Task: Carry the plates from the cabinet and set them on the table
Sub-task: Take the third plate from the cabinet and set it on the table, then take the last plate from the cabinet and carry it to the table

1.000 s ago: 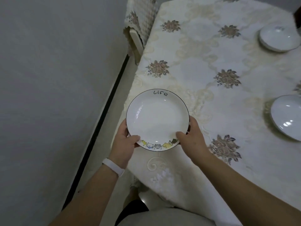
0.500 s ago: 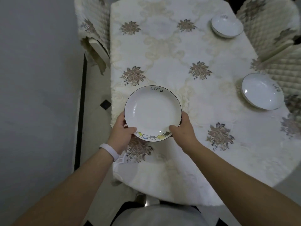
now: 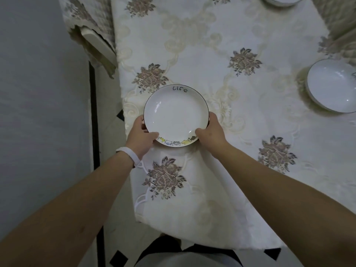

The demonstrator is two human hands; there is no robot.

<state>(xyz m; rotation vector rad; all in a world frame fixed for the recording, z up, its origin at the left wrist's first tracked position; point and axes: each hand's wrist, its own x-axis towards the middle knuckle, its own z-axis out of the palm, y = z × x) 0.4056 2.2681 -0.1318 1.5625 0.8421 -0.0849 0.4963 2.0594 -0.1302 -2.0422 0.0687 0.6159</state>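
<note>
Both hands are gripping one white plate [image 3: 176, 114] over the table [image 3: 221, 218], close to its left edge and a little in from the near edge. The left hand [image 3: 140, 138] is clasping the plate's near-left rim, thumb lying on the inner face and the other fingers tucked underneath; a pale wristband [image 3: 128, 156] is circling that wrist. The right hand [image 3: 210, 132] is clasping the near-right rim in the same way, thumb on top. The plate is sitting level and facing up, with a thin dark rim line, the word "Life" written at its far side and a row of small cartoon figures along the near side between the two thumbs. Whether its base is already touching the cloth or hanging just above it is hard to tell from this angle. A cream tablecloth [image 3: 202, 54] with brownish flower motifs is covering the table and draping over the near edge. A second white plate [image 3: 333, 85] is lying at the right edge, well apart from the held one, and part of a third plate [image 3: 281, 0] is showing at the far edge. A covered chair [image 3: 92, 35] is standing beside the table's far-left side.
</note>
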